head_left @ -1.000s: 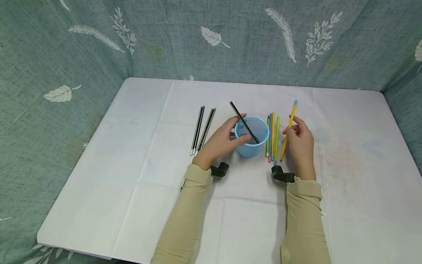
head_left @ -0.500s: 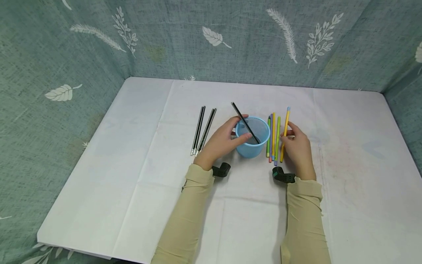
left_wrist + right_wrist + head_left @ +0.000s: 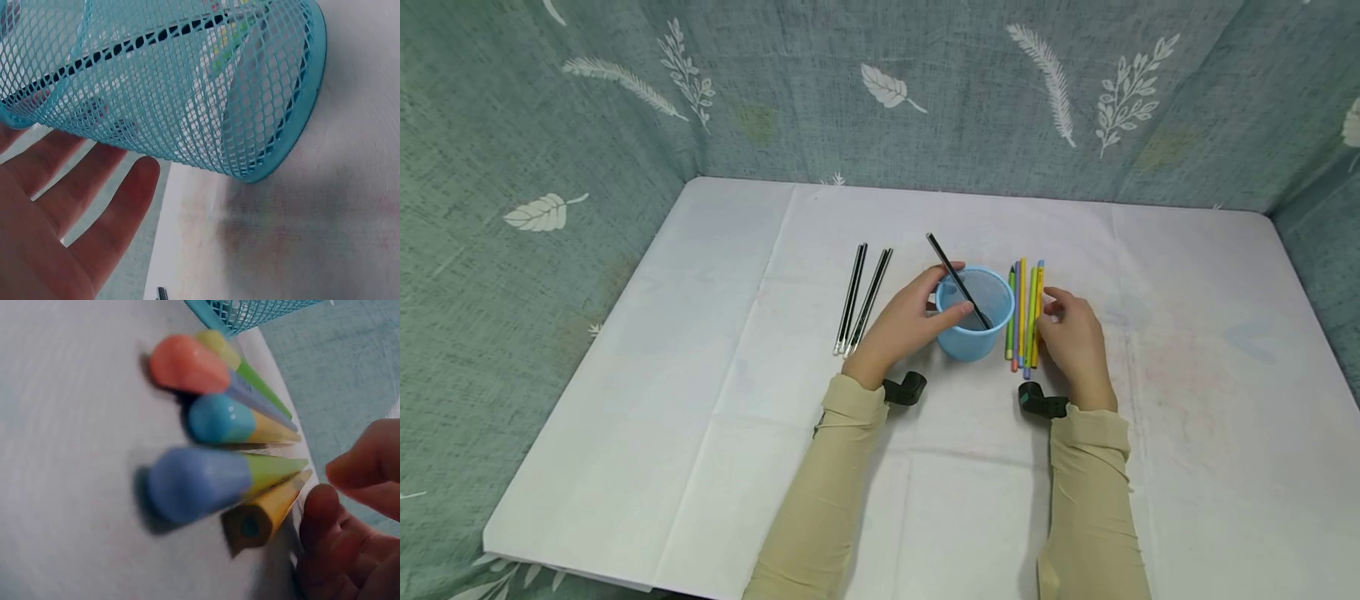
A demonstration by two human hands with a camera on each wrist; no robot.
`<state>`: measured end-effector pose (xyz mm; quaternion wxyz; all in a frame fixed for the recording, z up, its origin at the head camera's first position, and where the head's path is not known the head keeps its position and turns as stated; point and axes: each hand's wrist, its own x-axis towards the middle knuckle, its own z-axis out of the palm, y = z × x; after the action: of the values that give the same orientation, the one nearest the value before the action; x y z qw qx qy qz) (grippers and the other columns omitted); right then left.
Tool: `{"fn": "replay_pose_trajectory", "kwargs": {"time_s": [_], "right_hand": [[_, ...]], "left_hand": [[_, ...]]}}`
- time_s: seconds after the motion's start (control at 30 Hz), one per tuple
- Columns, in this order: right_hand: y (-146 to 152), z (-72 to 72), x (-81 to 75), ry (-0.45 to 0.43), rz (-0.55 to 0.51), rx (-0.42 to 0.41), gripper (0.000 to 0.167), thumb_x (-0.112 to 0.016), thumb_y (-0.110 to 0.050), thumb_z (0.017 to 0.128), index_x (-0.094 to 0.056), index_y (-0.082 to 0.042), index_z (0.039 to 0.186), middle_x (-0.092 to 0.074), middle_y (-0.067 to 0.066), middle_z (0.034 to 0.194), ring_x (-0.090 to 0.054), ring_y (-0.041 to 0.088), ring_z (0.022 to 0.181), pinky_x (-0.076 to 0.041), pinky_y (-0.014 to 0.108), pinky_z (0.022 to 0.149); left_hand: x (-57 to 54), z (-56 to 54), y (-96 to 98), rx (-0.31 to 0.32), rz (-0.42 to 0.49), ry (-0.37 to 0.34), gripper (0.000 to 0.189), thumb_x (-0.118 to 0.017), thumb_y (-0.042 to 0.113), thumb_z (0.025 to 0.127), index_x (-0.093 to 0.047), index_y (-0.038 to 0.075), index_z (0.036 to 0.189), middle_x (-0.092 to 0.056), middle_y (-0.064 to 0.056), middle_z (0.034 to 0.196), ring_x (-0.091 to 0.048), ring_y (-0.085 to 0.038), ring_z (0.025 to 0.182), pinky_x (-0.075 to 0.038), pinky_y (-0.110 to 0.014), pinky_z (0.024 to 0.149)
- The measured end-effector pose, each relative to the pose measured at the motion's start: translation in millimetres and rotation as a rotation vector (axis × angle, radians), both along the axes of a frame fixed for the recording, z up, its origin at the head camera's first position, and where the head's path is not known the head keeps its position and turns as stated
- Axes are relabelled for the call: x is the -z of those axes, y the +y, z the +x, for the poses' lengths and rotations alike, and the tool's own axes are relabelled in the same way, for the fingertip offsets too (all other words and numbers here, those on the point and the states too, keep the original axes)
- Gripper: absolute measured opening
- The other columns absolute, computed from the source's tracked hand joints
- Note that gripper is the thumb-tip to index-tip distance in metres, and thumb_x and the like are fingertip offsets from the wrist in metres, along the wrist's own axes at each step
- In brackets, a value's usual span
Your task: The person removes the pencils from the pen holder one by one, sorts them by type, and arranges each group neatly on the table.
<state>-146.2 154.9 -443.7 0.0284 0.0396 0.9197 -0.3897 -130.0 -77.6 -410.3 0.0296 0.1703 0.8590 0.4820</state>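
My left hand [image 3: 910, 325] grips a light-blue mesh pencil cup [image 3: 973, 343], its thumb over the near rim. One black pencil [image 3: 947, 265] leans inside the cup and sticks out at the upper left. To the cup's right, several coloured pencils [image 3: 1021, 321] lie side by side. The outermost, a yellow pencil [image 3: 275, 506], rests against a green pencil [image 3: 269, 470] with a purple end. My right hand [image 3: 1075, 337] is beside the yellow pencil, fingers loosely bent and nothing visible between them; whether a fingertip touches it, I cannot tell.
Several black pencils [image 3: 850, 300] lie left of the cup, partly behind the left hand. Black wrist cameras [image 3: 906, 388] sit on both wrists. A white cloth covers the table [image 3: 625, 400], and a grey-green leaf-patterned curtain [image 3: 820, 108] hangs behind it.
My right hand has moved left and lowered the yellow pencil from a raised slant to lie beside the green one, and its pinch has loosened. My left hand and the cup have barely moved.
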Motion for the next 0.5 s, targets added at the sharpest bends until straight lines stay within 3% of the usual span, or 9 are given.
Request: {"fn": "replay_pose_trajectory", "kwargs": {"time_s": [0.2, 0.37, 0.5], "right_hand": [[-1.8, 0.4, 2.2, 0.069, -0.061, 0.050, 0.040, -0.041, -0.031, 0.091, -0.047, -0.024, 0.130, -0.053, 0.001, 0.106, -0.050, 0.016, 0.081, -0.040, 0.024, 0.052], [-6.5, 2.2, -5.6, 0.112, -0.182, 0.036, 0.037, -0.045, -0.029, 0.091, -0.051, -0.020, 0.125, -0.057, 0.004, 0.101, -0.055, 0.020, 0.078, -0.044, 0.027, 0.054], [-7.6, -3.4, 4.5, 0.164, -0.199, 0.023, 0.034, -0.043, -0.034, 0.091, -0.053, -0.025, 0.123, -0.059, -0.001, 0.095, -0.057, 0.016, 0.073, -0.043, 0.024, 0.049]], "left_hand": [[0.3, -0.1, 0.6, -0.014, 0.014, 0.009, 0.059, -0.051, 0.053, 0.083, -0.039, 0.025, 0.133, -0.044, 0.008, 0.128, -0.049, -0.006, 0.104, -0.043, -0.023, 0.082], [-0.3, -0.1, 1.0, -0.021, 0.016, 0.009, 0.059, -0.052, 0.053, 0.083, -0.039, 0.024, 0.133, -0.044, 0.008, 0.128, -0.048, -0.006, 0.104, -0.043, -0.023, 0.082], [-1.3, 0.2, 1.8, -0.022, 0.020, 0.003, 0.059, -0.053, 0.052, 0.083, -0.040, 0.023, 0.133, -0.045, 0.007, 0.128, -0.050, -0.008, 0.102, -0.044, -0.024, 0.081]]}}
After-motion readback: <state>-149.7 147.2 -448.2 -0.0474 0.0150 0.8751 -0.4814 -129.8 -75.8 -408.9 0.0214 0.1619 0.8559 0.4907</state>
